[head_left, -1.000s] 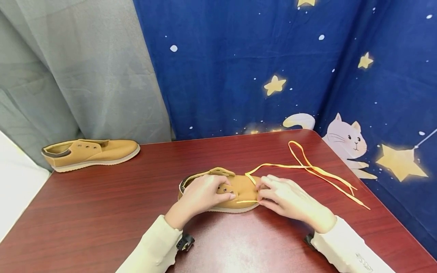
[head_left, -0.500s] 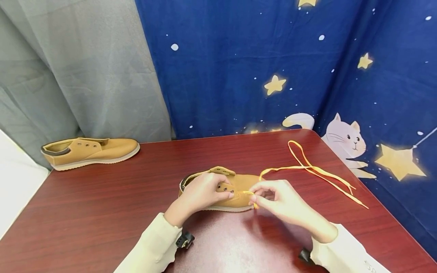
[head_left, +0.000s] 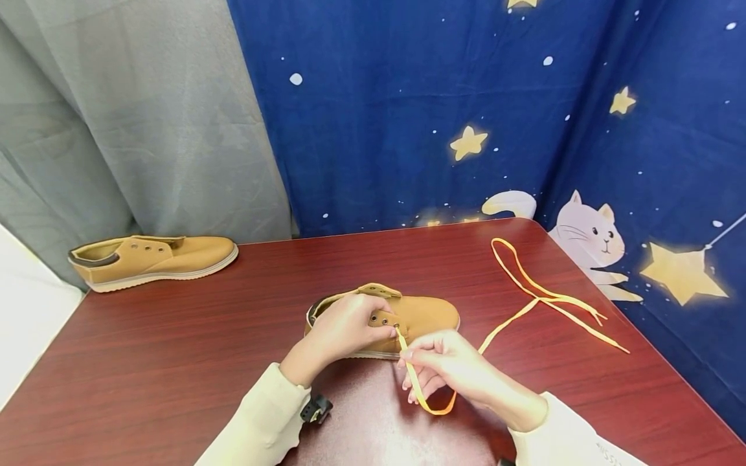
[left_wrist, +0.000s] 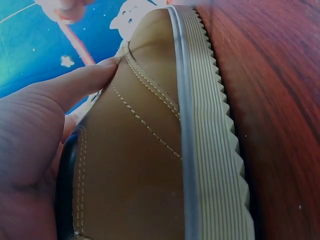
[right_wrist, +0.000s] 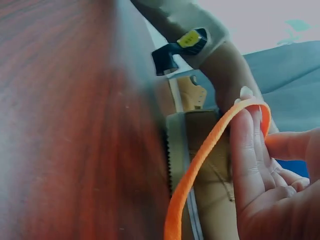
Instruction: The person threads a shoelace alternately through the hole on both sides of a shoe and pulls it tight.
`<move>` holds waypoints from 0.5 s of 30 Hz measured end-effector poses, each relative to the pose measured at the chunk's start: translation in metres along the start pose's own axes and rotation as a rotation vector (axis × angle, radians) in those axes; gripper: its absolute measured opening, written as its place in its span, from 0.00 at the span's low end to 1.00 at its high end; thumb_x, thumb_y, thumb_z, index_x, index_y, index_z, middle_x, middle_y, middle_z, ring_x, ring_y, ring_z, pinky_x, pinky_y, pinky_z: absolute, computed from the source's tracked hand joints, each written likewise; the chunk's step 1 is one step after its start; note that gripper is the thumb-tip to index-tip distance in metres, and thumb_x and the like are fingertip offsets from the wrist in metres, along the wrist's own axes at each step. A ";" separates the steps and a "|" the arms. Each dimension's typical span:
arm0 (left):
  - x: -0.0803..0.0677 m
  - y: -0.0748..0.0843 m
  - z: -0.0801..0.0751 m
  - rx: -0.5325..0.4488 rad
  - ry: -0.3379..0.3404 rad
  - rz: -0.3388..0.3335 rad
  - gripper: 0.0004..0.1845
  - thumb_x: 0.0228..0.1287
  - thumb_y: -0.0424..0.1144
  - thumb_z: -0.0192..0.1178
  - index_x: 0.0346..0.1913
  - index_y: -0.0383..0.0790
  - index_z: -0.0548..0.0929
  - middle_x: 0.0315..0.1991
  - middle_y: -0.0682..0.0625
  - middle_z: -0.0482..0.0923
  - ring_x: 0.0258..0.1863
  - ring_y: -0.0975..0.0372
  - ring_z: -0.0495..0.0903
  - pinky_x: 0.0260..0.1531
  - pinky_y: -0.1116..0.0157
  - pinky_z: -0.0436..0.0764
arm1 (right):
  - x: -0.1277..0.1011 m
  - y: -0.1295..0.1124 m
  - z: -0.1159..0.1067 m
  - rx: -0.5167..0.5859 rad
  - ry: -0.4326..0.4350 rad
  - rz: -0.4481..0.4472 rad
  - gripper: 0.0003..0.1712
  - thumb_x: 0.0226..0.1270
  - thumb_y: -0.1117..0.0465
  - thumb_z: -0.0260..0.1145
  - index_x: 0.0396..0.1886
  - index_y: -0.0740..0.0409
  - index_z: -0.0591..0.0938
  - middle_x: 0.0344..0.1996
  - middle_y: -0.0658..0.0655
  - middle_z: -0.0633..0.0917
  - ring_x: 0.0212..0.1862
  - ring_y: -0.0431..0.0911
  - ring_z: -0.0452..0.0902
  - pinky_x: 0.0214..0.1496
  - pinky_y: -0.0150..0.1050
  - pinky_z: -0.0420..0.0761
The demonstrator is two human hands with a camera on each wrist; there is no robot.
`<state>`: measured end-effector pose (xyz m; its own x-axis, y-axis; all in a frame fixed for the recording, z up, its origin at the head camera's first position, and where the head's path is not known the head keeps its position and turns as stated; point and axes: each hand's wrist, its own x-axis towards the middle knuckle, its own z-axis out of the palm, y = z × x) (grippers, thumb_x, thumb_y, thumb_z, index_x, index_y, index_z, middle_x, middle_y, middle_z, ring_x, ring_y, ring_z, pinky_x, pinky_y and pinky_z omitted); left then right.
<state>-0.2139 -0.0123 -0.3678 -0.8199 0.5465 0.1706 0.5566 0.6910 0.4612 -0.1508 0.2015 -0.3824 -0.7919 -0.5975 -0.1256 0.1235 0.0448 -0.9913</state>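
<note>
A tan shoe (head_left: pixel 428 314) with a pale ridged sole lies on the table, toe to the right. My left hand (head_left: pixel 344 327) grips its near eyelet flap between thumb and fingers; in the left wrist view the thumb (left_wrist: pixel 90 80) presses on the flap's edge. In front of the shoe my right hand (head_left: pixel 445 366) pinches a yellow shoelace (head_left: pixel 427 404). From these fingers the lace reaches up to the eyelet nearest the toe; whether it passes through cannot be told. Below the hand it hangs in a loop, orange-looking in the right wrist view (right_wrist: pixel 200 155).
A second tan shoe (head_left: pixel 192 255), with no lace in its visible eyelets, stands at the back left. On the right of the dark red table (head_left: pixel 262 310) the rest of the lace lies loosely crossed. Grey and blue curtains (head_left: pixel 396 116) hang behind.
My right hand has moved from the toe toward me and left, drawing the lace to the front eyelet and off the toe. My left hand keeps its grip on the shoe.
</note>
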 end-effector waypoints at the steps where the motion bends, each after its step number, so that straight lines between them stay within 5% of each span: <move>1: 0.000 0.000 0.000 -0.004 -0.003 0.005 0.10 0.57 0.47 0.72 0.39 0.50 0.87 0.28 0.63 0.82 0.21 0.71 0.68 0.26 0.72 0.72 | 0.000 0.001 0.001 -0.007 0.005 0.003 0.24 0.76 0.61 0.57 0.47 0.86 0.74 0.25 0.50 0.87 0.29 0.42 0.88 0.33 0.34 0.86; 9: 0.001 -0.002 -0.003 -0.062 -0.016 0.047 0.10 0.55 0.43 0.75 0.28 0.47 0.81 0.19 0.62 0.69 0.19 0.70 0.63 0.23 0.72 0.67 | 0.003 0.006 0.000 0.038 0.005 0.025 0.25 0.76 0.61 0.57 0.49 0.88 0.72 0.25 0.51 0.87 0.28 0.40 0.87 0.32 0.33 0.85; 15: 0.000 -0.003 -0.003 -0.061 -0.016 0.058 0.12 0.54 0.42 0.75 0.27 0.47 0.80 0.20 0.62 0.70 0.21 0.70 0.65 0.25 0.73 0.69 | 0.005 0.010 0.001 0.028 0.010 0.020 0.25 0.76 0.61 0.56 0.48 0.88 0.73 0.25 0.51 0.87 0.29 0.40 0.87 0.32 0.34 0.86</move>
<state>-0.2163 -0.0156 -0.3665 -0.7842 0.5924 0.1849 0.5933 0.6283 0.5032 -0.1529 0.1977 -0.3931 -0.7950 -0.5888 -0.1455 0.1558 0.0336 -0.9872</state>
